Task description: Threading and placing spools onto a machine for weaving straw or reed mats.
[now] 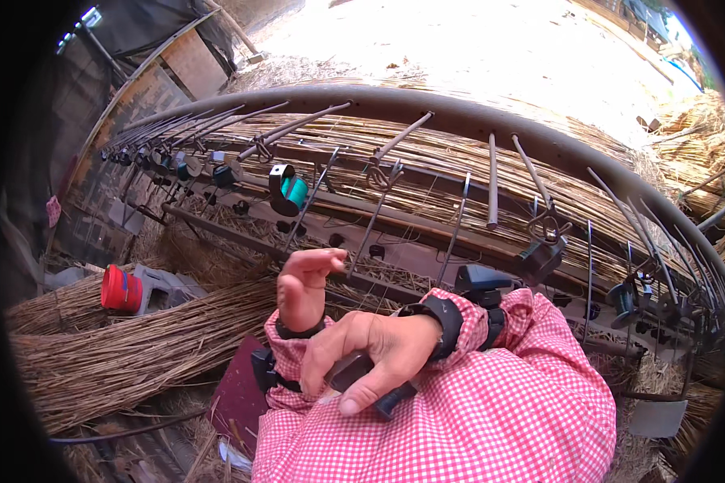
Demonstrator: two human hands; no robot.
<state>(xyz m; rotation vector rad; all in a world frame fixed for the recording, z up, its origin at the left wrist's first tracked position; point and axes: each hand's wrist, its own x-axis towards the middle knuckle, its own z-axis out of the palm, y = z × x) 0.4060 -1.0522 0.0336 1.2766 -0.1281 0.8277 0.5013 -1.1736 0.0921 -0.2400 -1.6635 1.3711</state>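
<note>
My left hand [304, 288] is raised in front of the metal frame, its fingers loosely bent and thumb apart, with nothing visible in it. In front of my left forearm, close to my body, my right hand [383, 346] curls round a dark object [349, 372]. A black, handle-like end [395, 401] shows below my right thumb; its exact kind is hidden. Both wrists carry black straps. Beyond my hands stretches the metal frame [491, 133], with rods, black hanging blocks [541, 259] and a turquoise spool [292, 191]. Long straw-coloured stalks [459, 165] lie along it.
A thick stalk bundle [153, 354] lies to my left, beside a red bucket [122, 288] and a grey block [165, 290]. A maroon board [238, 386] is by my left sleeve. More stalks [693, 149] are piled at far right. Thin rods project toward me from the rail.
</note>
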